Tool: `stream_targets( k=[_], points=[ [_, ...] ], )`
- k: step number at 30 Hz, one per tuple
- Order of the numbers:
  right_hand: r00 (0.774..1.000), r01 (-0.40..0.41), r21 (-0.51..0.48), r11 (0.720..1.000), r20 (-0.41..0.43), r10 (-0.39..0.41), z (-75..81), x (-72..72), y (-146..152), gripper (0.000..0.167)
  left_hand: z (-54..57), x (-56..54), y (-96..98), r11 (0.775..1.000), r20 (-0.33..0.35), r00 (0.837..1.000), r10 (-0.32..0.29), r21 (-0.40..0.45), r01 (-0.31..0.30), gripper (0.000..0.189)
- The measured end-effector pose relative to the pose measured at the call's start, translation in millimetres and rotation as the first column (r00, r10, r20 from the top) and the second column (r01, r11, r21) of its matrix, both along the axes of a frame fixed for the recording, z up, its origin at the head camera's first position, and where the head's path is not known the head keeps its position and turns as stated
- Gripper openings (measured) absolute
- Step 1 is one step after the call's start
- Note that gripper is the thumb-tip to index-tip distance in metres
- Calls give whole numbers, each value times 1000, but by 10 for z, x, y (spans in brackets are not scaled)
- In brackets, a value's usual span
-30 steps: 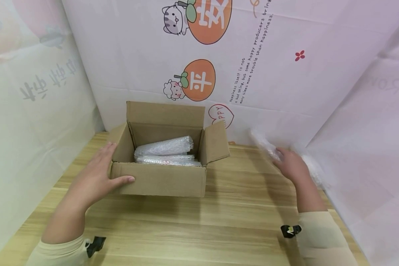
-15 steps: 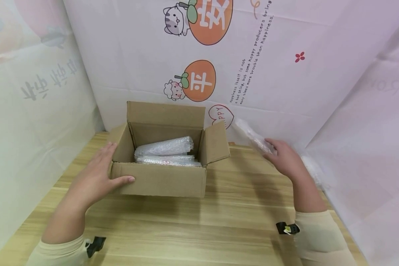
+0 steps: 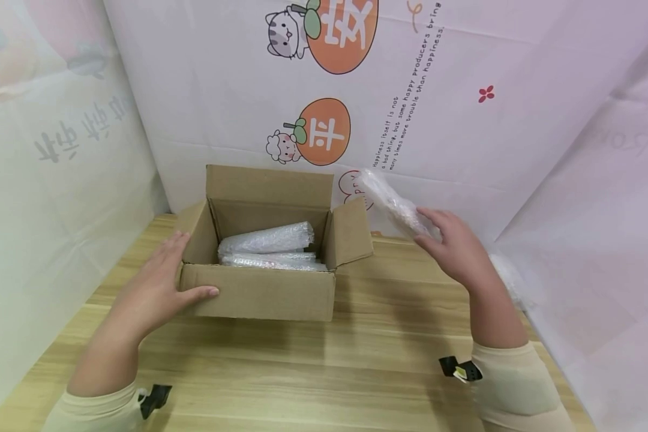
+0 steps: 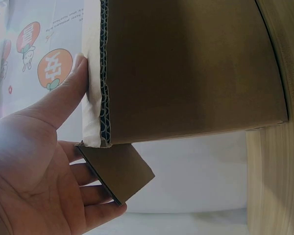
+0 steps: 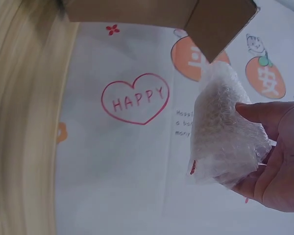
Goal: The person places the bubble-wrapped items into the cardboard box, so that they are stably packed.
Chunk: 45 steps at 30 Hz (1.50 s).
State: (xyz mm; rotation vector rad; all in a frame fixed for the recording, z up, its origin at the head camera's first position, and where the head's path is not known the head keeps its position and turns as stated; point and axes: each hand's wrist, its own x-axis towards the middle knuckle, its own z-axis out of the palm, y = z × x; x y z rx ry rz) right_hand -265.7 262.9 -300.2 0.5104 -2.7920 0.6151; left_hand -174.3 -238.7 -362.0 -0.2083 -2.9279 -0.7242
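Note:
A cardboard box [image 3: 259, 294] stands on the table with its flaps spread. Inside it lie bubble-wrapped packages [image 3: 267, 238]; how many are stacked below is hidden. My left hand [image 3: 151, 288] holds the box's near left corner. Its thumb lies along the front flap, and in the left wrist view the fingers [image 4: 95, 193] reach behind the side flap [image 4: 118, 171]. To the right of the box, my right hand [image 3: 456, 246] grips a long bubble-wrapped package [image 3: 391, 201] by its near end, raised and tilted toward the back wall. The wrap blurs what is inside.
Another piece of bubble wrap [image 3: 507, 276] lies at the right wall, partly behind my right forearm. Printed white sheets [image 3: 437, 126] enclose the wooden table [image 3: 281, 378] at the back and both sides. The box's right flap [image 3: 352, 231] juts out toward the held package.
My right hand has lifted the bubble-wrapped package and carried it left, closer to the box. The left hand and the box have stayed in place.

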Motion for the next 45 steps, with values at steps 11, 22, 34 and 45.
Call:
stream_targets(
  k=[11, 22, 34, 45],
  points=[
    [995, -51, -25, 998, -92, 48, 241, 112, -380, 58, -5, -9, 2, 1000, -5, 1000, -1, -5, 1, 124],
    [970, -179, 3, 984, -166, 177, 353, 79, -837, 57, 5, -16, -1, 1000, -11, 1000, -6, -8, 6, 124],
    [928, -289, 117, 950, -211, 308, 406, -28, -1251, 48, -6, -29, -4, 1000, -22, 1000, -8, -20, 7, 124],
    [917, -331, 179, 926, -172, 361, 584, -47, -1506, 46, -13, -23, -19, 1000, -21, 1000, -6, -3, 6, 123]
  ],
)
